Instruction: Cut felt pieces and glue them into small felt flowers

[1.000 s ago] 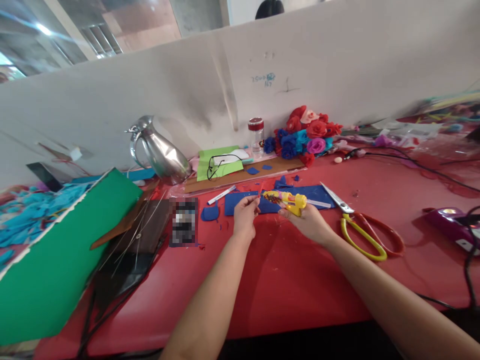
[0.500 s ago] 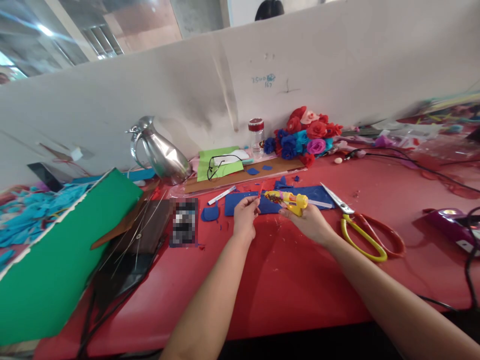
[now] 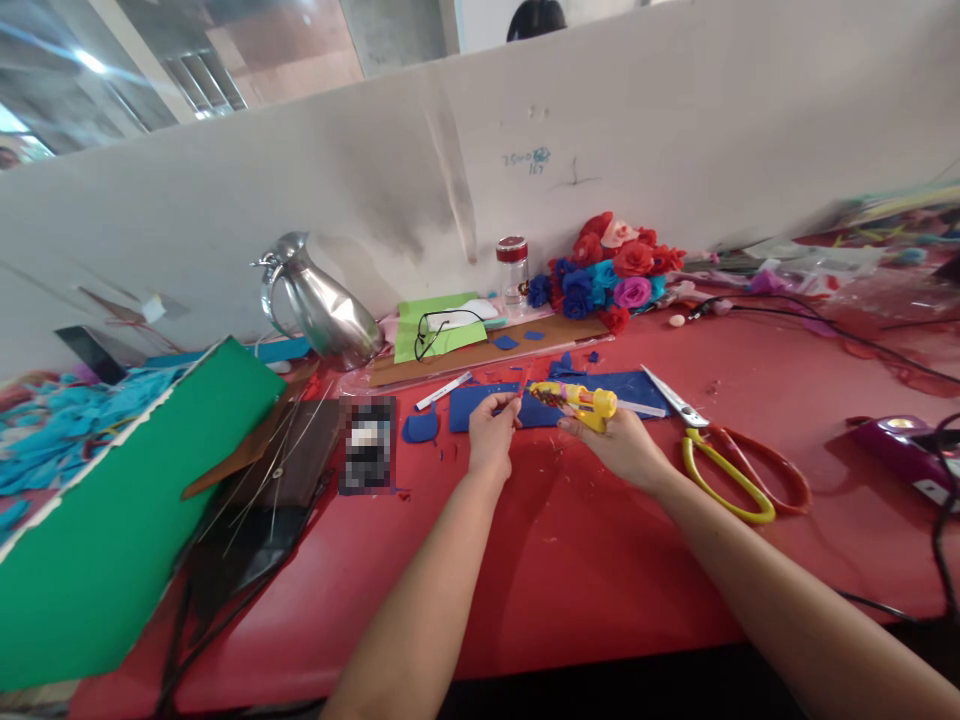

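Between the fingertips of my left hand [image 3: 493,435] is a small, thin red piece [image 3: 522,382], pinched upright; its exact kind is too small to make out. My right hand [image 3: 619,445] is wrapped round a yellow hot glue gun [image 3: 589,402], a pale glue stick [image 3: 641,408] jutting from its back. The gun's nozzle points left and is very close to the red piece; whether they touch I cannot tell. Beneath both lies a strip of dark blue sheet [image 3: 465,408]. A rounded blue cut piece [image 3: 420,427] rests left of it.
Large scissors [image 3: 727,465] lie partly open at right, near a purple device [image 3: 900,450] with a black cord. Behind are a steel jug [image 3: 326,305], a jar [image 3: 513,275], glasses [image 3: 450,318] and fabric flowers [image 3: 630,260]. A green box [image 3: 135,530] and dark bag [image 3: 300,450] stand left.
Both hands have stayed almost in place, with only a tiny shift to the right. The red piece and the glue gun are held as before.
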A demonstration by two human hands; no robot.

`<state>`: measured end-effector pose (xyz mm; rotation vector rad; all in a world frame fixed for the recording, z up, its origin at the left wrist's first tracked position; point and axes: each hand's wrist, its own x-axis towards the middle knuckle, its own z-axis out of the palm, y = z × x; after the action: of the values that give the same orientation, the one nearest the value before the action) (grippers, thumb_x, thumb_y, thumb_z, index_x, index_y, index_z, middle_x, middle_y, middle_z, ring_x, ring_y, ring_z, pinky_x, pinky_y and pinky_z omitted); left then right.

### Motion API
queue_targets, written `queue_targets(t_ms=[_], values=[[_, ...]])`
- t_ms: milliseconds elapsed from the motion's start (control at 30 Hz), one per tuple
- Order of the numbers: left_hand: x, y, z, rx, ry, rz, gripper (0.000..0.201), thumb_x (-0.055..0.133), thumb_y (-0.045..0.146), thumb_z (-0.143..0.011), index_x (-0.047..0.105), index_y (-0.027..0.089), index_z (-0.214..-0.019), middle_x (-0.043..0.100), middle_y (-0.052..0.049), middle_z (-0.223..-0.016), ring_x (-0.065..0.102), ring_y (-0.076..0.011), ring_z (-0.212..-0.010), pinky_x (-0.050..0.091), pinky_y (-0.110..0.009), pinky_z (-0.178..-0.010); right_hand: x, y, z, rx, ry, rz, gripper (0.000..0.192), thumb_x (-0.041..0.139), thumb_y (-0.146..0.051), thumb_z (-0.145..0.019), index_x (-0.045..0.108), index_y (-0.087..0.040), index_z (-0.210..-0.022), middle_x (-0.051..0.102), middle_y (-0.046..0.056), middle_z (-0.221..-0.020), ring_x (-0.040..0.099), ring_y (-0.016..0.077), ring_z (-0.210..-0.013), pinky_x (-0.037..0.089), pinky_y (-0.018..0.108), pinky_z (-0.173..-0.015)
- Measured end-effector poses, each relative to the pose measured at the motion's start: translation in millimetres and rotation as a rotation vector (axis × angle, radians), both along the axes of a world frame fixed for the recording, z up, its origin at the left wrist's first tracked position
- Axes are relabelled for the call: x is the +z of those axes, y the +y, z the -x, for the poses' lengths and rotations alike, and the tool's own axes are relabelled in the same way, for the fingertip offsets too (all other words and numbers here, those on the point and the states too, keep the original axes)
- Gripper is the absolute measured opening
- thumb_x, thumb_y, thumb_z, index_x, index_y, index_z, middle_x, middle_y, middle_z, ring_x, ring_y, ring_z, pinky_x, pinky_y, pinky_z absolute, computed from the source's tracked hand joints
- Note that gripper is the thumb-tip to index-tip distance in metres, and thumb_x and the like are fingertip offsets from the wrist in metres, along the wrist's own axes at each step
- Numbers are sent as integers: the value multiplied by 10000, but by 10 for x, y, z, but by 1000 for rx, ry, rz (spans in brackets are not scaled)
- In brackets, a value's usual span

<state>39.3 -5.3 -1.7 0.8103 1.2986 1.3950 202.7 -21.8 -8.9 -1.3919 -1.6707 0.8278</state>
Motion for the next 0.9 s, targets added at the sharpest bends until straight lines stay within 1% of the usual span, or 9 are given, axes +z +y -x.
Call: queue_targets(t_ms=[100,200,400,567,767,900], values=[[-20,-6,-7,11,58,-59,51,639,201,-640,613,162,-661,518,48,-558,423,-60,-486,341,-206,-536,6,-11,4,-29,-29,-8,327,617,-481,-756,702,-193,-886,735,72,-861,668,252,-790,512,340,-692],[-28,-11,-9,22,91,-83,49,628,207,-644,617,165,-667,523,43,-566,428,-67,-493,349,-210,-540,25,-23,10,-29,-46,-13,329,617,-485,-753,702,-199,-893,735,66,-859,666,248,-786,509,329,-670],[-23,-8,-10,28,100,-77,54,623,215,-637,619,172,-669,532,39,-575,428,-70,-490,350,-208,-531,36,-15,0,-67,-55,-15,324,614,-475,-753,706,-202,-902,736,70,-873,668,257,-802,505,331,-671],[-36,2,-10,35,106,-72,71,628,230,-631,627,173,-673,538,36,-574,429,-74,-495,346,-211,-529,23,-10,-5,-69,-64,-9,312,622,-487,-743,710,-204,-842,739,64,-838,671,255,-777,504,326,-651],[-56,11,-5,37,102,-82,70,623,225,-628,627,171,-673,535,39,-570,423,-70,-486,342,-211,-528,24,-14,-1,-42,-49,-11,324,614,-484,-753,713,-207,-889,741,68,-893,671,264,-830,507,345,-696],[-63,12,-2,38,88,-78,69,623,221,-629,629,170,-675,521,43,-554,428,-72,-491,340,-212,-533,22,-12,-6,-48,-43,-9,317,617,-478,-752,713,-210,-891,740,61,-880,671,259,-816,511,352,-698]])
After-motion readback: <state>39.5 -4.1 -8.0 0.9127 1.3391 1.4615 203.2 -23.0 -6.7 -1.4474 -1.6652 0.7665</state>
